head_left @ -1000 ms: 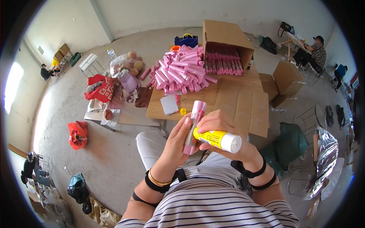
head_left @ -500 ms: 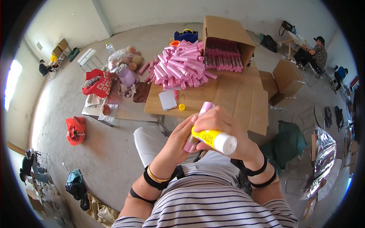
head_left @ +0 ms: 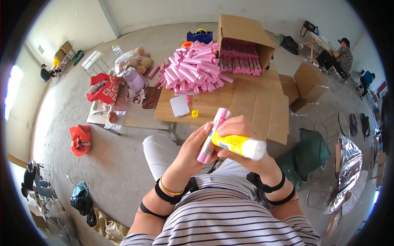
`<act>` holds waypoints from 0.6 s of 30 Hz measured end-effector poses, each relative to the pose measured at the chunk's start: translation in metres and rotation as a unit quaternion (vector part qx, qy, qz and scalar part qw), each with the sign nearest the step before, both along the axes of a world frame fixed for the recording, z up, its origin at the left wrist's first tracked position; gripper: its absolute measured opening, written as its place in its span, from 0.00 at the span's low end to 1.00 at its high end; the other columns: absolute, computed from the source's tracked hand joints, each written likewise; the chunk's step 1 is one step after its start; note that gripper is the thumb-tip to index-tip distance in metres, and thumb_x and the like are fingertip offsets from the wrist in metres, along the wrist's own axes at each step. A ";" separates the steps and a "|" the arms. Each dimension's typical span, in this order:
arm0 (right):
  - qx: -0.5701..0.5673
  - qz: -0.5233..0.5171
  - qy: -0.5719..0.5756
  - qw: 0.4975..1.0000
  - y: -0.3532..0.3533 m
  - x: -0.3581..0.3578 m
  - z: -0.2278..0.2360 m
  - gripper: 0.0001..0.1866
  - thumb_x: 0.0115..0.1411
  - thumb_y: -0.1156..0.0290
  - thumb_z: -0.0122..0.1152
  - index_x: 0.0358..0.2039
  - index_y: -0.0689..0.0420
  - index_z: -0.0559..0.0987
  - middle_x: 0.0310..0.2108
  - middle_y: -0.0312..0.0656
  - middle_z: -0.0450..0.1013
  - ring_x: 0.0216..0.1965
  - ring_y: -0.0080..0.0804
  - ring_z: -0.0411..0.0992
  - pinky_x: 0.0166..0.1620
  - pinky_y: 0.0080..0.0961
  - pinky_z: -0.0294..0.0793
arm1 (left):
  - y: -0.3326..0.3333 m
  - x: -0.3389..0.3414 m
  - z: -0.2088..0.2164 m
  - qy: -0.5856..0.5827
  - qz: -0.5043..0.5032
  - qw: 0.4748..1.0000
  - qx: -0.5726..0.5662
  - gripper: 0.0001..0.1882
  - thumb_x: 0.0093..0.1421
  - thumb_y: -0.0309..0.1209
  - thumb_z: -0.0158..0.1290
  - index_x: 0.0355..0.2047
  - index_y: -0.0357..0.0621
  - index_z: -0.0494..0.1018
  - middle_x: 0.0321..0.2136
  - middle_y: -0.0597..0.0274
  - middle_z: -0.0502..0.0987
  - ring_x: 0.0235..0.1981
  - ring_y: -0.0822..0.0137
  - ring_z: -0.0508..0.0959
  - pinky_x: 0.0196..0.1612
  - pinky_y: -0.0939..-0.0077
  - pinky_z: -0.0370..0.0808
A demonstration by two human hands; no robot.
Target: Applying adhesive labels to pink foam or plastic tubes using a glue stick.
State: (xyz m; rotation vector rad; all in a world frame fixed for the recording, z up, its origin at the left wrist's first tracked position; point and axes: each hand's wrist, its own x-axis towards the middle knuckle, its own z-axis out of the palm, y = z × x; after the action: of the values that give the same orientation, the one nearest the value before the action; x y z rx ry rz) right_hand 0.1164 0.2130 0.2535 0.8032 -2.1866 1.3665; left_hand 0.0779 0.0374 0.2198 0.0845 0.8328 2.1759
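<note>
Holding pink tube point(head_left: 208, 148) in left hand point(head_left: 192, 143), thumb along its side, fingers wrapped beneath, above the lap and just off the near table edge. Tilted, upper end leaning right and away. Pink at both ends, silvery printed band between, smooth, straight-sided. Gripping yellow stick point(head_left: 234, 143) in right hand point(head_left: 242, 125), fingers over the top, thumb below. Yellow barrel, white end pointing right, other end right at the tube's side. Can't tell whether touching.

Surface: wooden table point(head_left: 217, 100), pale brown grain, flattened cardboard point(head_left: 262, 106) over its right part. Small yellow cap point(head_left: 195, 113) near the front edge, beside white paper sheets point(head_left: 179, 105). Big loose heap of pink tubes point(head_left: 193, 69) behind, lying every which way. Next to that, cardboard box point(head_left: 244, 30) on its side, open toward the front, with stacked tubes point(head_left: 242, 65) in neat rows inside. Blue tape dispenser point(head_left: 200, 37) and orange ring point(head_left: 187, 44) behind the heap.

To the left, lower side table point(head_left: 137, 120) loaded with red bag point(head_left: 104, 88), lavender bag point(head_left: 136, 84) and clear bag of round fruit point(head_left: 133, 61).

Room: bare grey concrete floor point(head_left: 111, 172), pale walls point(head_left: 164, 12), bright window far left. Second red bag point(head_left: 81, 140) on the floor at left. Open carton point(head_left: 312, 84), dark green cloth point(head_left: 308, 153) and crumpled silver foil point(head_left: 349, 162) at right. Seated person in a dark cap point(head_left: 341, 59) at a far table upper right, others small near both edges.
</note>
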 end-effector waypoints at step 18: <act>-0.120 -0.050 -0.014 0.991 0.014 -0.013 0.001 0.15 0.56 0.69 0.67 0.39 0.60 0.73 0.38 0.42 0.70 0.40 0.31 0.71 0.42 0.26 0.69 | 0.004 0.008 0.008 0.059 0.001 0.998 -0.034 0.22 0.70 0.46 0.37 0.47 0.37 0.66 0.25 0.58 0.69 0.16 0.75 0.64 0.16 0.85 0.62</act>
State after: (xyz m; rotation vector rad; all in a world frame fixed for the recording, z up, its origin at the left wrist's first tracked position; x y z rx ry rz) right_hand 0.1033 0.2275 0.2548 0.5791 -2.0029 1.5607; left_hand 0.0862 0.0419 0.2277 0.1798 0.9729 2.1597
